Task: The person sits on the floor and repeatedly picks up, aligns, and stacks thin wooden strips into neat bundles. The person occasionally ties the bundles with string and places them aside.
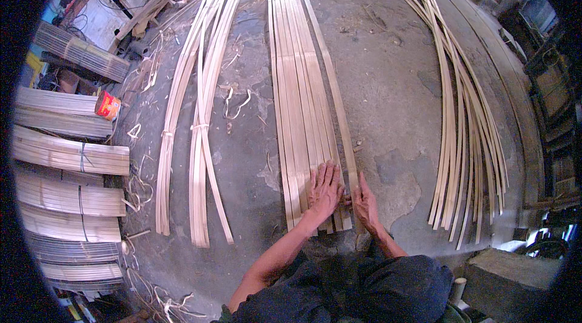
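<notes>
Long, flat bamboo strips (300,99) lie side by side on the concrete floor in front of me, running away toward the far edge. My left hand (325,191) rests flat on their near ends, fingers spread and palm down. A single bamboo strip (332,83) lies slightly apart along the right side of the row. My right hand (365,205) stands edge-on at this strip's near end, its fingers stretched out forward and its thumb toward the left hand. Part of the strip's end is hidden by the right hand.
Bundles of strips (203,141) tied with thin bands lie to the left, and a loose fan of strips (464,141) to the right. Stacked slat bundles (73,193) and a red tin (108,106) line the left wall. A concrete block (506,277) stands at lower right. Shavings (173,305) litter the floor.
</notes>
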`<move>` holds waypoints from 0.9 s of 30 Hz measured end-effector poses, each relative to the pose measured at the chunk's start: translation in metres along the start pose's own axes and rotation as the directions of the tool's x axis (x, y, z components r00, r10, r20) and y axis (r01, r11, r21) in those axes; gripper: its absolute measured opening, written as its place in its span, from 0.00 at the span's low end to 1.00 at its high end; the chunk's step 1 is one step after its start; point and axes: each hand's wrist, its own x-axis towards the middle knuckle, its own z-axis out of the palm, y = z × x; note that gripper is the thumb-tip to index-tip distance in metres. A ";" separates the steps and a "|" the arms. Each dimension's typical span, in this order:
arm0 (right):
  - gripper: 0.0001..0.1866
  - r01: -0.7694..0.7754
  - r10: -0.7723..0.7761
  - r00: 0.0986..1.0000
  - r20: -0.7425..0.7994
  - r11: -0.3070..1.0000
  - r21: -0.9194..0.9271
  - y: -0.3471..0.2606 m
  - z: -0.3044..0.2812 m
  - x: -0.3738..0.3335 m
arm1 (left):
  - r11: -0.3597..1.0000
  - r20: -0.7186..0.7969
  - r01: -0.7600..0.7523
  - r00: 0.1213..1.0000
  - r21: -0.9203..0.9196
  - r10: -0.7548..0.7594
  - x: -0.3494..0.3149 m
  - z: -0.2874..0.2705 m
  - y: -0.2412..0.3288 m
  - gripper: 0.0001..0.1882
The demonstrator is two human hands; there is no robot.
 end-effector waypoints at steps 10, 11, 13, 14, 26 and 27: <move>0.26 0.025 -0.008 0.997 0.079 0.976 -0.217 -0.030 0.006 -0.001 | 0.999 -0.004 0.035 0.999 0.023 -0.035 -0.002 -0.004 -0.003 0.33; 0.26 0.056 -0.042 0.996 0.074 0.976 -0.209 -0.029 0.006 0.000 | 0.999 -0.009 0.033 0.999 0.026 -0.032 -0.003 -0.003 -0.003 0.33; 0.25 0.119 -0.109 0.992 0.063 0.974 -0.193 -0.028 0.007 0.001 | 0.999 -0.011 0.030 1.000 0.021 -0.030 -0.001 0.000 -0.004 0.33; 0.25 0.112 -0.100 0.993 0.066 0.970 -0.216 -0.030 0.007 0.000 | 0.999 -0.004 0.034 0.999 0.013 -0.034 -0.002 0.002 -0.006 0.33; 0.24 0.090 -0.092 0.996 -0.016 0.990 -0.106 -0.050 0.009 -0.011 | 1.000 -0.036 0.025 0.999 0.010 -0.025 -0.004 0.001 -0.010 0.30; 0.25 0.219 -0.227 0.973 -0.048 0.967 -0.133 -0.051 0.010 -0.017 | 1.000 -0.044 0.022 0.999 -0.005 -0.023 -0.004 0.000 -0.013 0.30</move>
